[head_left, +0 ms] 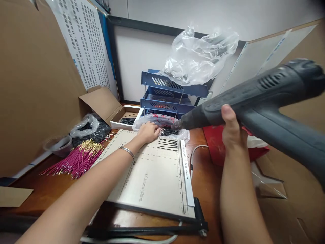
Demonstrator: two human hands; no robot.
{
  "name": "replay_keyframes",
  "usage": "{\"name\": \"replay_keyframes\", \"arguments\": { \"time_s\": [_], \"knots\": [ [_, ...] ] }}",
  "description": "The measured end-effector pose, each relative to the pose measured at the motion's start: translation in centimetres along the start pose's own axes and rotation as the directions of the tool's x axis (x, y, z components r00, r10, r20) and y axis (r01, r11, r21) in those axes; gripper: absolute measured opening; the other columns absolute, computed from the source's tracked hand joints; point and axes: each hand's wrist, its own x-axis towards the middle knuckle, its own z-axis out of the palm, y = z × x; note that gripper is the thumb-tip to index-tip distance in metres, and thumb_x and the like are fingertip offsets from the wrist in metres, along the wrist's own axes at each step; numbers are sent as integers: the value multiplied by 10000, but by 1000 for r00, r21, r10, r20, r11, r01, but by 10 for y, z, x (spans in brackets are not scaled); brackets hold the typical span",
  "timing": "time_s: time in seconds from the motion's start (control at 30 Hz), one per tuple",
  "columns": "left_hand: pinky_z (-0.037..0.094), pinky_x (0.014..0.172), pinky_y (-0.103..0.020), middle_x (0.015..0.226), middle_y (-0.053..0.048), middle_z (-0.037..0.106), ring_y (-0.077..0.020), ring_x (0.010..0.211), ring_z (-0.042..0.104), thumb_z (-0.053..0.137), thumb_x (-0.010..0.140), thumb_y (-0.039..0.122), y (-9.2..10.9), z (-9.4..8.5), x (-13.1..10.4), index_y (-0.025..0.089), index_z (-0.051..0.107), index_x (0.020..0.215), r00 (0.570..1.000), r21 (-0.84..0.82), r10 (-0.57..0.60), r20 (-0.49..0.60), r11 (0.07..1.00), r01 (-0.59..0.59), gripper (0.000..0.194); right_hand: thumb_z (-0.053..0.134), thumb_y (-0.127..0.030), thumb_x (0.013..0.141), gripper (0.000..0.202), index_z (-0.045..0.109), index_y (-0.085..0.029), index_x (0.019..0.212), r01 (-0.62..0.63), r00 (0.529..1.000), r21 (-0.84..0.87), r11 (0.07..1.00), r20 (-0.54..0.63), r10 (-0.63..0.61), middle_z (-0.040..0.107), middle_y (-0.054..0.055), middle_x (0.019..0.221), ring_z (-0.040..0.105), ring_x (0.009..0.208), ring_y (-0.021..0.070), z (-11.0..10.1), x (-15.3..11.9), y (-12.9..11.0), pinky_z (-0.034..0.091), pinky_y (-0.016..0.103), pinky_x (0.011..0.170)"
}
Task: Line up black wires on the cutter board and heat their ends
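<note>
My right hand [232, 127] grips a large dark grey heat gun [228, 98], thumb along its side. The nozzle points left and down, close above a bundle of thin black wire pieces [169, 131] on a clear plastic bag [157, 118]. At the bag's near edge is my left hand [148, 131], with a metal bangle on the wrist. Its fingers are curled, and what they hold, if anything, is hidden. Just nearer, several short black pieces [167, 144] lie in parallel on the board of a paper cutter [152, 176].
Magenta wires with gold ends [78, 157] are heaped at left, beside a plastic tub [58, 144] and a black bag [88, 132]. An open carton [124, 117] holds more black pieces. A blue tray rack [165, 91] stands behind, topped by a crumpled clear bag [198, 57]. Cardboard walls flank the table.
</note>
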Motion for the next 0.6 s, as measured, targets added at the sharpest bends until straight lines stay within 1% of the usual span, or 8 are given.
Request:
{"name": "replay_keyframes", "arguments": {
  "time_s": [0.07,0.1,0.2,0.27,0.33,0.43,0.53,0.6],
  "knots": [
    [490,918,-474,1084,-150,778,-334,1075,659,408,1057,436,0,0,0,175,818,998,1000,-6,21,0,1000,-21,489,772,-552,865,339,739,-298,1087,84,996,-75,994,-29,-87,720,35,1177,574,1407,261,-1,-2,-3,367,499,1308],
    [490,913,-468,1081,-151,777,-329,1064,659,410,1057,436,-1,0,-1,172,816,989,1000,-8,30,2,1000,-30,490,790,-529,859,298,753,-298,1044,109,994,-97,989,4,-109,731,32,1156,566,1421,262,-2,-2,-4,309,504,1340],
    [487,904,-457,1071,-146,778,-319,1048,657,425,1050,440,-4,0,0,167,813,982,999,-36,37,-2,999,-37,479,777,-544,870,284,766,-301,1017,83,993,-95,992,95,-74,750,36,1164,566,1432,271,-2,-3,-3,264,530,1356],
    [483,909,-456,1074,-137,784,-317,1057,656,436,1041,434,-7,0,0,173,814,995,1000,-80,28,-14,996,-29,462,773,-602,854,373,761,-299,1071,29,998,-102,994,65,-22,729,50,1282,492,1510,284,-3,-3,3,217,549,1369],
    [477,909,-447,1080,-127,791,-308,1058,657,445,1030,427,-10,0,0,184,815,996,1000,-116,14,-17,993,-16,444,754,-687,826,524,742,-286,1164,-4,1000,-125,992,14,5,664,66,1431,342,1612,309,-5,-3,12,119,580,1383],
    [468,874,-423,1057,-131,790,-294,1018,660,457,1013,443,-11,2,-1,189,814,933,1000,-134,9,-12,991,-11,445,659,-788,833,698,703,-246,1270,14,999,-142,990,-28,-18,592,90,1525,197,1668,368,-11,-1,27,0,646,1367],
    [449,848,-415,1052,-138,789,-295,1007,653,469,998,458,-9,3,-3,190,816,913,999,-170,2,-32,985,-7,446,627,-739,888,616,708,-249,1253,145,989,-198,969,1,-148,634,79,1467,289,1636,372,-15,2,32,-38,631,1364],
    [430,826,-406,1041,-129,796,-286,976,650,483,987,464,-7,4,-5,192,821,929,999,-218,-19,-40,976,10,437,643,-684,910,528,721,-264,1219,232,972,-236,944,37,-230,687,70,1381,395,1581,353,-16,3,28,67,619,1369]
  ]
}}
